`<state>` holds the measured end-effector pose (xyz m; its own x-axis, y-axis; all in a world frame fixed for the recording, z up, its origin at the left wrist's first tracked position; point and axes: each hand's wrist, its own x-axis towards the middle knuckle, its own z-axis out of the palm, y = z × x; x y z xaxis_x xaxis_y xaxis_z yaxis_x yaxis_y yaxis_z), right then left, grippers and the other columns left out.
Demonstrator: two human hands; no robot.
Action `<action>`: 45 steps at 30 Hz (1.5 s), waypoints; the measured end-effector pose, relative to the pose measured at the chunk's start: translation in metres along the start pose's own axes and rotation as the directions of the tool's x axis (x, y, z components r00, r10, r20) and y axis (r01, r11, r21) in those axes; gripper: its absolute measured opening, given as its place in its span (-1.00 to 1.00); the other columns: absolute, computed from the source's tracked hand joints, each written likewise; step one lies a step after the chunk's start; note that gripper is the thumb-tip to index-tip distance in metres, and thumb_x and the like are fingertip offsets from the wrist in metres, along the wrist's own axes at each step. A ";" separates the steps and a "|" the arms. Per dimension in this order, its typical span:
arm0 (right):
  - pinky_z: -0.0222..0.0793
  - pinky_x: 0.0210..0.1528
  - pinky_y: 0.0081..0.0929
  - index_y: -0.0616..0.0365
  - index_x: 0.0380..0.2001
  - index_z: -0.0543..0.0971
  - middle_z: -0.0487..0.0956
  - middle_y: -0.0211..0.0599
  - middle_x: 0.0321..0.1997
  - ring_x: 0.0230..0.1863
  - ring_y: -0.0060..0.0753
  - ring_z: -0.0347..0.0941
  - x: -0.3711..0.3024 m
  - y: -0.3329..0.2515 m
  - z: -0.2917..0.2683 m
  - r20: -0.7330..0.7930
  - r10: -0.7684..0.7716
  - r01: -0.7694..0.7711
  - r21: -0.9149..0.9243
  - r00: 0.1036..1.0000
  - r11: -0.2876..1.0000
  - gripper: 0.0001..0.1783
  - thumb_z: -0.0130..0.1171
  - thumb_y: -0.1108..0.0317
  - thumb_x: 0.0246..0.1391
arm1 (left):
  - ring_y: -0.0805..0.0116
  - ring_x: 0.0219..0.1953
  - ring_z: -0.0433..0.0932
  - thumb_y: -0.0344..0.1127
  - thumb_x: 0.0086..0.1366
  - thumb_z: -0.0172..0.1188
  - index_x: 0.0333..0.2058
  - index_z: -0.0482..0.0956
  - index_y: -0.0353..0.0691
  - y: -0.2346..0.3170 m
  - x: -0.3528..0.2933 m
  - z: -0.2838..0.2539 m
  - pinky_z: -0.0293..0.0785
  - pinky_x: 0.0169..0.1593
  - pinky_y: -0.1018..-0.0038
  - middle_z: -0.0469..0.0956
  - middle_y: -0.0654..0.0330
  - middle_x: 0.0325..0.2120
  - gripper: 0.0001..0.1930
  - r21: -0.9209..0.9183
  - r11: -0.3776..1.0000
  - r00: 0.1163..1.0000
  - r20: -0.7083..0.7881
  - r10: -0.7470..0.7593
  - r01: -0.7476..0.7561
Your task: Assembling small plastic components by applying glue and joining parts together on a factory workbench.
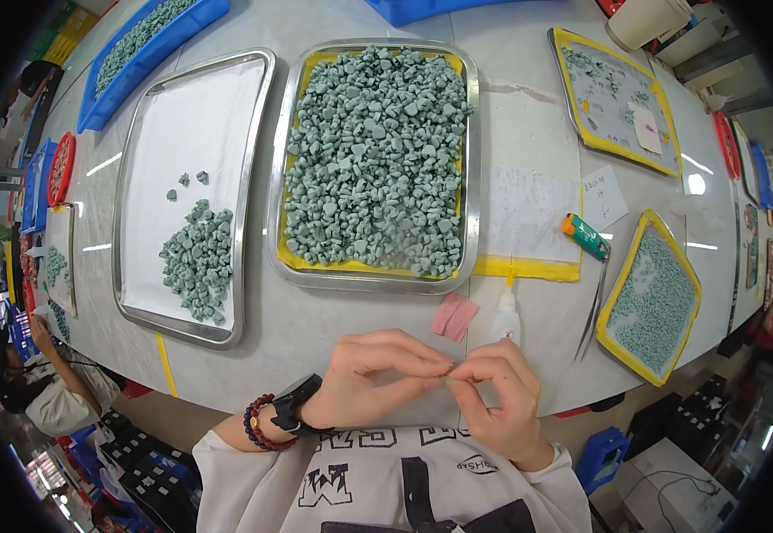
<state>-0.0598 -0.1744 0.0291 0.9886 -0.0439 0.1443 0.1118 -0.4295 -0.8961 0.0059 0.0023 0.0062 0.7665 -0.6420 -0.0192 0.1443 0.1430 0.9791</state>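
Observation:
Low in front of my chest, my left hand (377,373) and my right hand (500,391) meet, thumb and forefinger pinched on each. A tiny greenish speck shows where the fingertips touch; its kind is too small to make out. Just beyond them lie a pink cloth scrap (453,317) and a white glue bottle (507,322) with a yellow tip. A metal tray (271,240) farther off is heaped with grey-green pieces (377,160). Left of it, a white-lined metal tray (160,142) holds a smaller pile (198,262) of the same pieces, with a few loose above.
Right of the heaped tray are a written sheet (528,218), a green-and-orange tube (585,236), tweezers (593,311) and a yellow-edged tray (695,298) of small pieces. Another yellow-edged tray (573,115) stands beyond. A blue bin (93,111) sits far left; a co-worker (67,382) is at left.

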 end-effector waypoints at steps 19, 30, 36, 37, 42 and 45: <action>0.27 -0.43 -0.48 0.17 -0.47 0.57 0.51 -0.34 -0.45 -0.46 -0.31 0.38 0.002 -0.004 -0.003 -0.071 -0.155 0.142 -0.158 0.985 0.977 -0.75 0.33 0.63 -0.34 | 0.28 -0.20 0.57 -0.72 0.04 0.18 -0.27 0.61 -0.37 0.006 0.001 0.000 0.53 -0.13 0.45 0.57 -0.01 -0.26 -0.75 -0.115 0.991 0.998 0.031 -0.060 0.063; 0.26 -0.40 -0.47 0.17 -0.50 0.58 0.51 -0.37 -0.47 -0.46 -0.32 0.39 0.004 -0.003 -0.006 -0.026 -0.134 0.128 -0.164 0.991 0.978 -0.78 0.31 0.60 -0.35 | 0.30 -0.12 0.55 -0.70 0.07 0.16 -0.24 0.61 -0.32 0.000 0.000 0.000 0.50 -0.05 0.44 0.57 0.08 -0.21 -0.74 -0.059 0.997 0.998 0.044 -0.046 0.049; 0.27 -0.38 -0.48 0.20 -0.49 0.56 0.50 -0.33 -0.46 -0.45 -0.33 0.39 -0.001 -0.021 -0.021 -0.023 -0.218 0.212 -0.157 0.976 0.965 -0.79 0.26 0.61 -0.34 | 0.27 -0.21 0.56 -0.69 0.06 0.18 -0.22 0.58 -0.37 0.007 0.003 -0.001 0.51 -0.12 0.42 0.54 -0.02 -0.21 -0.73 -0.485 0.833 0.964 0.140 -0.228 0.268; 0.27 -0.38 -0.48 0.20 -0.49 0.56 0.50 -0.33 -0.46 -0.45 -0.33 0.39 -0.002 -0.020 -0.023 -0.023 -0.218 0.212 -0.158 0.976 0.964 -0.79 0.26 0.61 -0.34 | 0.28 -0.22 0.56 -0.69 0.06 0.19 -0.22 0.57 -0.37 0.007 0.004 -0.002 0.52 -0.11 0.42 0.53 -0.03 -0.20 -0.73 -0.552 0.782 0.957 0.148 -0.251 0.290; 0.27 -0.39 -0.47 0.15 -0.44 0.58 0.51 -0.35 -0.42 -0.44 -0.32 0.41 -0.008 -0.007 -0.028 -0.147 -0.115 0.089 -0.172 0.982 0.981 -0.75 0.29 0.60 -0.33 | 0.30 -0.25 0.55 -0.67 0.08 0.19 -0.26 0.56 -0.36 0.005 0.003 -0.001 0.52 -0.11 0.41 0.50 -0.01 -0.22 -0.78 -0.641 0.714 0.958 0.141 -0.250 0.281; 0.29 -0.38 -0.46 0.17 -0.43 0.58 0.51 -0.31 -0.41 -0.43 -0.30 0.41 -0.009 -0.001 -0.028 -0.161 -0.076 0.053 -0.146 0.984 0.988 -0.75 0.26 0.61 -0.31 | 0.33 -0.27 0.54 -0.67 0.07 0.19 -0.30 0.56 -0.35 0.005 0.003 -0.004 0.52 -0.16 0.44 0.50 0.02 -0.25 -0.80 -0.527 0.795 0.954 0.137 -0.268 0.300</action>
<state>-0.0713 -0.1988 0.0405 0.9479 -0.1555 0.2781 0.1478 -0.5586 -0.8162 0.0117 0.0041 0.0104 0.6062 -0.7540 -0.2531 0.6743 0.3185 0.6663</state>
